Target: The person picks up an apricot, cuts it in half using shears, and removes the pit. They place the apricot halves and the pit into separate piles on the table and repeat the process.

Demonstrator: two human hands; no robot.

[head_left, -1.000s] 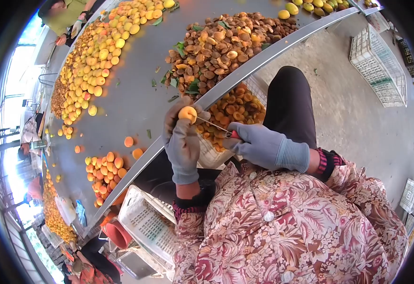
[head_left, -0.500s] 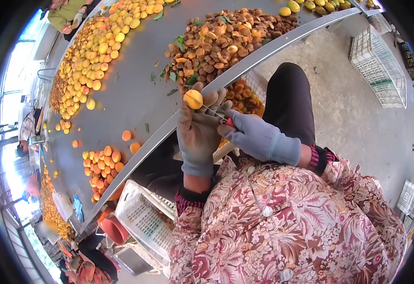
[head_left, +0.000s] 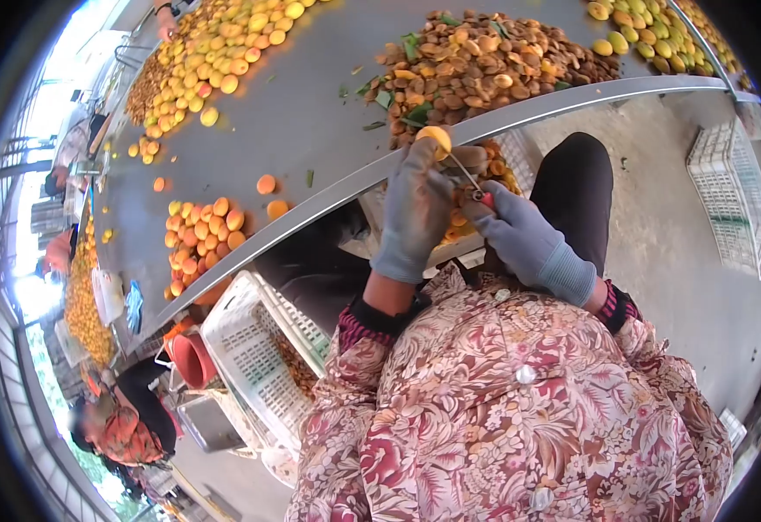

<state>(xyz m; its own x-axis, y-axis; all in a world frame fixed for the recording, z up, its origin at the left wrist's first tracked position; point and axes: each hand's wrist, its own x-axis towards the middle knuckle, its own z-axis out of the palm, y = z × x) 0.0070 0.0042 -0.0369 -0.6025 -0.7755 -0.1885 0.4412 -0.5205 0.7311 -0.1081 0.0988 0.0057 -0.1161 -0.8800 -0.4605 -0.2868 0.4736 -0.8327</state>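
In the head view, my left hand [head_left: 417,204], in a soiled grey glove, pinches a yellow-orange apricot [head_left: 433,139] at its fingertips, close to the metal table's edge. My right hand [head_left: 524,230], in a cleaner grey-blue glove, closes around a red-handled tool [head_left: 486,199] with a thin metal shaft. That shaft runs up to the apricot and meets its lower side; whether the tip is inside cannot be made out. Below and behind the hands sits a crate of orange apricot pieces [head_left: 504,174], partly covered by them.
On the metal table [head_left: 328,113] lie a heap of brown apricot stones [head_left: 476,74], whole yellow apricots [head_left: 224,56] and a small orange pile [head_left: 202,235]. White crates [head_left: 250,348] [head_left: 733,196] stand left and right. A red bucket [head_left: 193,358] and co-workers [head_left: 133,426] are at left.
The camera view has turned, so the table and piles appear shifted. My left hand has rotated, its fingers now more closed around the apricot. The tool's shaft still reaches the fruit.
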